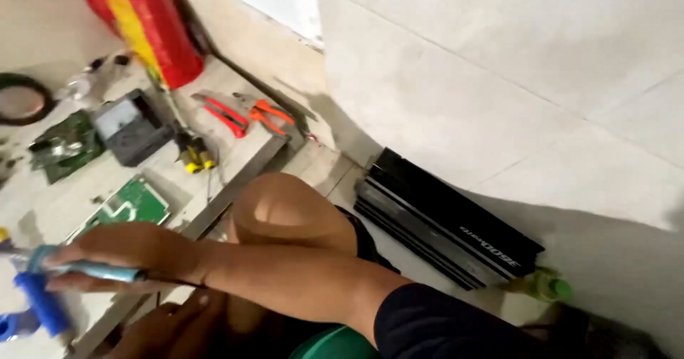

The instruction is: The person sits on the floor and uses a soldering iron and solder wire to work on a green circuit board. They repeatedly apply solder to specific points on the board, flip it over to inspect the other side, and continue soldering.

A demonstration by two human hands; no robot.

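Currently the right hand (125, 252) is clenching a blue-handled tool (85, 268) above the green circuit board (128, 204); slipping risks striking it. Left hand (167, 330) grip: cannot tell.

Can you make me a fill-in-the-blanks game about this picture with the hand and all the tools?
1. The hand holds a tool with a light ____ handle.
2. The two circuit boards are ____.
3. The pliers have ____ handles.
4. The long black box lies on the ____.

Missing words: blue, green, red, floor.
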